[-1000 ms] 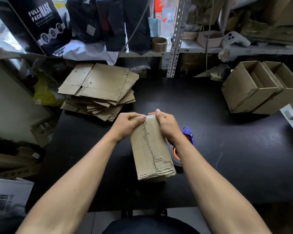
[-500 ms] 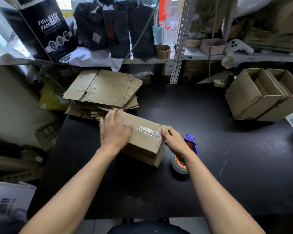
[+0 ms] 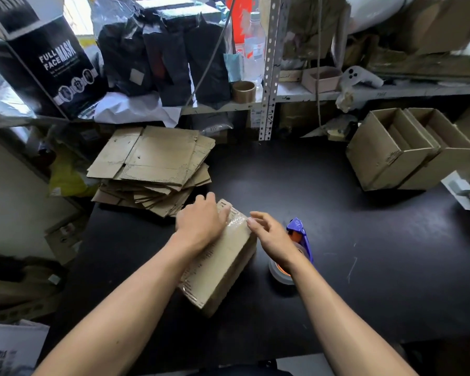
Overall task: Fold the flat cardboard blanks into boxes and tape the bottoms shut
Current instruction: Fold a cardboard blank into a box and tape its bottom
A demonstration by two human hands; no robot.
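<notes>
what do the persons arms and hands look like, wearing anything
Both forearms are bare right to the bottom edge of the view, with no sleeves showing. The left hand and right hand wear no gloves, and no rings, watch or wristband are visible.

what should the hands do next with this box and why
Probably finish rubbing the clear tape flat, then set the box beside the two finished boxes. The left hand presses on the box, the right hand's fingers touch the tape end, and the tape dispenser lies set down.
</notes>
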